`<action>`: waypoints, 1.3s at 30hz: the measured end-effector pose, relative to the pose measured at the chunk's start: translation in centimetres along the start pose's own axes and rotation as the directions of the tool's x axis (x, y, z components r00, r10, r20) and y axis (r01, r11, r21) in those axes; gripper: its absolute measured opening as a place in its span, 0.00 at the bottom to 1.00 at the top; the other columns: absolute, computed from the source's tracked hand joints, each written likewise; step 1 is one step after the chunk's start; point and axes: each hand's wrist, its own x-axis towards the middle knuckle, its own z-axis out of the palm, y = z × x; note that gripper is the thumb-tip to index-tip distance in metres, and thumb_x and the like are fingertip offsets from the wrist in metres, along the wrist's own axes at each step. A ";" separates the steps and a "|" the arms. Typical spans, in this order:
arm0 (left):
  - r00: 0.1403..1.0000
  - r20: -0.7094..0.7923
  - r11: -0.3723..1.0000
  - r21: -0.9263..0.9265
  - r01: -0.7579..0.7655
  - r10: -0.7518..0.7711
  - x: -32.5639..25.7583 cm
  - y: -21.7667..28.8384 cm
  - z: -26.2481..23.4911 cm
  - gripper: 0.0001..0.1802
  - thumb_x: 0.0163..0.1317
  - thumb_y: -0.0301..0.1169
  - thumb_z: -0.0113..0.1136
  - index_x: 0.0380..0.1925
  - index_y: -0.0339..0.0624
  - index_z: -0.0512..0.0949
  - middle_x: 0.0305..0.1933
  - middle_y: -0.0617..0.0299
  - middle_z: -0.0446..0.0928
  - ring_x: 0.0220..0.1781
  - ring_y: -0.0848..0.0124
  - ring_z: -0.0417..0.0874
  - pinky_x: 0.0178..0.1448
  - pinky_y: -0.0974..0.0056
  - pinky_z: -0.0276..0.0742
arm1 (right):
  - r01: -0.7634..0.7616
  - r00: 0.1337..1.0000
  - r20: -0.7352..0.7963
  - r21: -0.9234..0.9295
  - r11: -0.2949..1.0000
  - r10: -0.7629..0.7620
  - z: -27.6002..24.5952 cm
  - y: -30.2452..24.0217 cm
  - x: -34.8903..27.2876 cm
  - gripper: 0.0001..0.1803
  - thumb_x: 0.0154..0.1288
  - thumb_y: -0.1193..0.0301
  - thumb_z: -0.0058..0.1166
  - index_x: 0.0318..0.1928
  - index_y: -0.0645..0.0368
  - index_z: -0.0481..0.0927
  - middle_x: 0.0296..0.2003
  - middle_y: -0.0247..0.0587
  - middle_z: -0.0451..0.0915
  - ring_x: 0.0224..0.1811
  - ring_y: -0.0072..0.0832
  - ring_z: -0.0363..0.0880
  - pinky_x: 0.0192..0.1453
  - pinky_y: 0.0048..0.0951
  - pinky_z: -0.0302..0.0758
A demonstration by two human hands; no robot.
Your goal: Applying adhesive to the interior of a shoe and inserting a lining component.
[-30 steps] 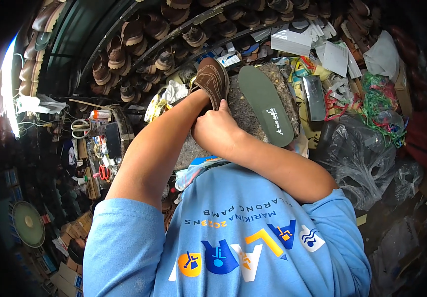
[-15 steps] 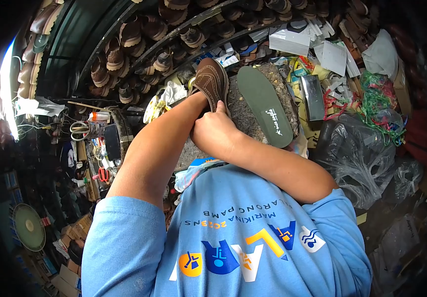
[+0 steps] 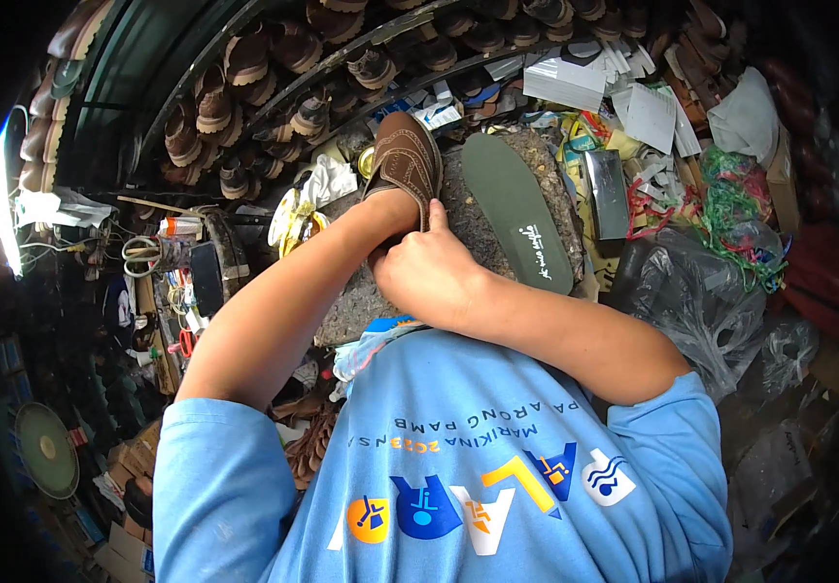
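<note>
A brown leather shoe (image 3: 406, 160) with pale stitching lies at the far middle, its toe pointing away from me. My left hand (image 3: 397, 208) is inside the shoe's opening, with only the wrist end showing and the fingers hidden. At the heel end, my right hand (image 3: 429, 274) is closed round the back of the shoe, one finger stretched forward along its right side. Just right of the shoe, a dark green insole (image 3: 512, 199) with white lettering lies flat on a rough stone-like block (image 3: 550, 160).
Racks of brown shoes (image 3: 244, 58) curve along the back. White cards (image 3: 565, 83), a grey metal-looking box (image 3: 605, 194), green and red netting (image 3: 745, 209) and clear plastic bags (image 3: 696, 301) crowd the right. Scissors (image 3: 140, 256) and small tools are at left, above a round fan (image 3: 47, 449).
My left forearm has swung slightly outward to the left, and the shoe sits a little further left in view. My right hand stays at the heel, and the insole lies as before.
</note>
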 end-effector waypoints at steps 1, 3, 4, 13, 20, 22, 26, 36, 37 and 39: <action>1.000 -0.008 1.000 -0.017 0.007 -0.007 -0.6 -0.3 0.3 0.16 0.59 0.37 0.65 0.39 0.36 0.89 0.43 0.42 0.87 0.47 0.48 0.88 0.52 0.49 0.80 | 0.012 1.000 0.008 -0.003 1.000 -0.012 -0.5 0.0 -0.2 0.13 0.62 0.73 0.54 0.44 0.64 0.85 0.30 0.47 0.88 0.37 0.43 0.91 0.67 0.82 0.64; 0.988 0.132 0.997 0.003 0.076 -0.075 -1.4 0.4 -0.5 0.16 0.60 0.38 0.64 0.40 0.38 0.89 0.44 0.42 0.87 0.47 0.46 0.87 0.53 0.48 0.80 | 0.017 0.994 0.112 0.046 0.999 -0.022 -1.8 0.4 -0.7 0.10 0.63 0.73 0.53 0.41 0.63 0.85 0.29 0.46 0.88 0.36 0.43 0.91 0.66 0.81 0.64; 0.989 0.130 0.997 -0.007 0.078 -0.077 -2.1 0.3 -0.1 0.16 0.60 0.38 0.64 0.40 0.38 0.89 0.44 0.42 0.87 0.47 0.46 0.87 0.53 0.48 0.80 | 0.024 0.992 0.119 0.044 0.999 -0.029 -2.0 -0.2 -0.7 0.10 0.63 0.73 0.53 0.41 0.63 0.85 0.29 0.46 0.88 0.36 0.43 0.91 0.66 0.81 0.64; 0.989 -0.062 0.596 -0.803 0.030 -0.133 -9.2 0.9 1.8 0.15 0.65 0.26 0.55 0.46 0.30 0.84 0.45 0.43 0.86 0.43 0.57 0.87 0.46 0.54 0.80 | 0.144 0.968 0.218 -0.069 0.987 -0.126 -2.3 -1.6 -1.3 0.09 0.63 0.72 0.54 0.39 0.61 0.85 0.29 0.44 0.87 0.35 0.41 0.90 0.69 0.77 0.64; 0.817 -0.363 0.049 -0.922 -0.383 -0.449 -16.7 -1.5 2.1 0.18 0.68 0.23 0.55 0.55 0.29 0.82 0.53 0.55 0.85 0.41 0.75 0.86 0.42 0.72 0.82 | 0.160 0.967 -0.189 -0.077 0.984 -0.172 -2.6 0.1 -3.1 0.07 0.58 0.70 0.56 0.36 0.56 0.83 0.53 0.40 0.82 0.55 0.35 0.78 0.71 0.59 0.67; 0.877 -0.357 0.260 -0.924 -0.281 -0.321 -17.8 -0.5 3.7 0.17 0.63 0.22 0.59 0.52 0.34 0.85 0.48 0.60 0.84 0.37 0.77 0.84 0.38 0.73 0.79 | 0.167 0.964 -0.180 -0.157 0.973 -0.194 -3.8 1.2 -3.6 0.08 0.55 0.68 0.58 0.34 0.55 0.84 0.55 0.34 0.79 0.52 0.32 0.75 0.54 0.40 0.71; 0.877 -0.479 0.816 -0.516 -0.260 -0.024 -15.7 3.6 4.9 0.18 0.59 0.28 0.66 0.49 0.36 0.85 0.46 0.53 0.83 0.37 0.61 0.87 0.40 0.60 0.83 | 0.178 0.983 0.077 -0.139 0.974 -0.168 -4.5 2.5 -1.6 0.08 0.55 0.68 0.58 0.33 0.55 0.85 0.46 0.31 0.81 0.49 0.29 0.78 0.52 0.33 0.73; 0.940 -0.337 0.948 -0.275 -0.161 0.062 -12.6 2.7 6.3 0.09 0.54 0.32 0.69 0.32 0.39 0.86 0.36 0.53 0.83 0.36 0.51 0.86 0.41 0.51 0.84 | 0.116 0.952 0.291 -0.042 0.992 -0.099 -2.8 2.4 0.1 0.06 0.54 0.69 0.61 0.25 0.55 0.88 0.32 0.41 0.86 0.35 0.33 0.89 0.35 0.35 0.83; 0.941 -0.332 0.957 -0.248 -0.153 0.065 -12.7 2.6 6.2 0.09 0.54 0.32 0.69 0.32 0.40 0.86 0.36 0.54 0.83 0.35 0.51 0.86 0.40 0.50 0.84 | 0.112 0.954 0.283 -0.039 0.993 -0.096 -2.7 2.3 0.0 0.06 0.54 0.70 0.61 0.25 0.56 0.88 0.32 0.42 0.86 0.34 0.34 0.89 0.34 0.35 0.83; 0.942 -0.330 0.965 -0.218 -0.144 0.066 -12.6 2.5 6.2 0.09 0.54 0.33 0.69 0.32 0.41 0.87 0.35 0.54 0.83 0.34 0.51 0.86 0.39 0.50 0.84 | 0.109 0.957 0.273 -0.039 0.993 -0.094 -2.6 2.3 -0.1 0.06 0.54 0.70 0.60 0.25 0.57 0.88 0.32 0.44 0.85 0.33 0.34 0.89 0.33 0.36 0.84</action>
